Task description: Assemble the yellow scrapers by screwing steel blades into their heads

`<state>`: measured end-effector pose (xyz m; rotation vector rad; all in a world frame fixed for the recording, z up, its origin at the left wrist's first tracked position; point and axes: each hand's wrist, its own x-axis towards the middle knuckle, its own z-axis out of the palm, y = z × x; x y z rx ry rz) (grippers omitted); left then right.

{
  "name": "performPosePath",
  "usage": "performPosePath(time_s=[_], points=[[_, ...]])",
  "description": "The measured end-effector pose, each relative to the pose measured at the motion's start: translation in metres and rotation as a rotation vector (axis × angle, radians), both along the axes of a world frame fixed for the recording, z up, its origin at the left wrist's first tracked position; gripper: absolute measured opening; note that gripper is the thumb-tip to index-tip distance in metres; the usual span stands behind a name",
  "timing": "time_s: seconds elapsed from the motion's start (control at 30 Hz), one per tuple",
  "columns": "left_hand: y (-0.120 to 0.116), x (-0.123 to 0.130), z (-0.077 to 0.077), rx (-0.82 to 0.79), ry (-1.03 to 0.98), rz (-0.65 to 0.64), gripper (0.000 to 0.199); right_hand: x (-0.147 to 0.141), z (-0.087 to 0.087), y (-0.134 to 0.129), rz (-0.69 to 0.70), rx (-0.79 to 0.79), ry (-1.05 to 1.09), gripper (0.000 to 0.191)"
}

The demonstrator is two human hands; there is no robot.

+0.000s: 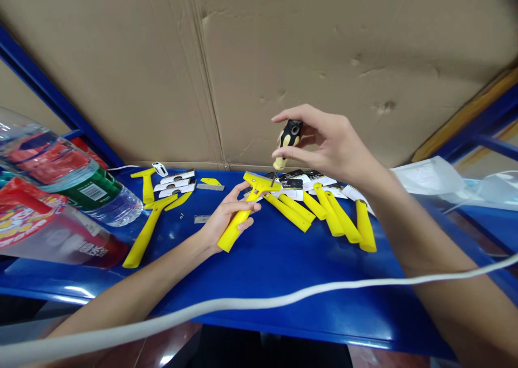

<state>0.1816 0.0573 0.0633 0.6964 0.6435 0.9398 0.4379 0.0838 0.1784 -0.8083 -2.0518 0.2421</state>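
My left hand (226, 217) is wrapped round the handle of a yellow scraper (238, 225), its wide head tilted up and away from me. In my right hand (324, 138) is a short screwdriver (290, 136) with a black and cream handle, held between thumb and fingers. Its shaft points down, and the tip meets the right part of the scraper's head. Whether the tip sits in a screw is too small to tell. Several yellow handles (334, 211) lie to the right of the scraper. On the left rest more yellow scraper parts (145, 233).
White and black blade packs (176, 183) lie at the back of the blue table (279, 298). A thin metal blade (201, 219) is left of my left hand. A bottle (93, 187) and a plastic cup (60, 233) stand at left. A white cable (243, 303) crosses the foreground.
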Motion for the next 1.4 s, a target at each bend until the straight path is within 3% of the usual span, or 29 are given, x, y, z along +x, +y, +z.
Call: performPosePath(time_s=[0.07, 0.2, 0.4, 0.57, 0.7, 0.87, 1.1, 1.23, 1.4], points=[[0.0001, 0.0002, -0.0016, 0.004, 0.001, -0.008, 0.076, -0.0016, -0.0002, -0.0009, 0.001, 0.001, -0.017, 0.053], [0.0019, -0.0014, -0.005, -0.01, 0.008, -0.024, 0.076, -0.002, -0.0002, -0.0024, 0.15, -0.072, 0.028, 0.052], [0.0024, -0.0012, -0.0031, -0.05, -0.02, 0.017, 0.078, -0.0011, -0.0017, 0.0009, 0.011, 0.015, -0.024, 0.057], [0.0021, 0.0002, -0.0042, -0.063, -0.031, 0.029, 0.075, -0.0025, -0.0039, 0.0022, 0.121, -0.065, -0.015, 0.056], [0.0007, 0.001, -0.0081, -0.047, -0.022, 0.008, 0.07, -0.0025, -0.0052, 0.0039, 0.04, -0.015, -0.061, 0.057], [-0.002, 0.0037, -0.0083, -0.053, -0.037, 0.024, 0.065, -0.0013, -0.0061, 0.0041, 0.128, -0.083, -0.058, 0.059], [-0.0035, 0.0041, -0.0051, -0.065, -0.06, 0.013, 0.063, -0.0035, -0.0044, 0.0009, 0.061, -0.015, -0.093, 0.057], [-0.0038, 0.0044, -0.0048, -0.068, -0.053, 0.02, 0.063, -0.0034, -0.0038, -0.0009, 0.133, -0.101, -0.072, 0.054], [-0.0038, 0.0039, -0.0045, -0.07, -0.056, 0.022, 0.064, -0.0038, -0.0037, -0.0006, 0.058, -0.069, -0.077, 0.053]])
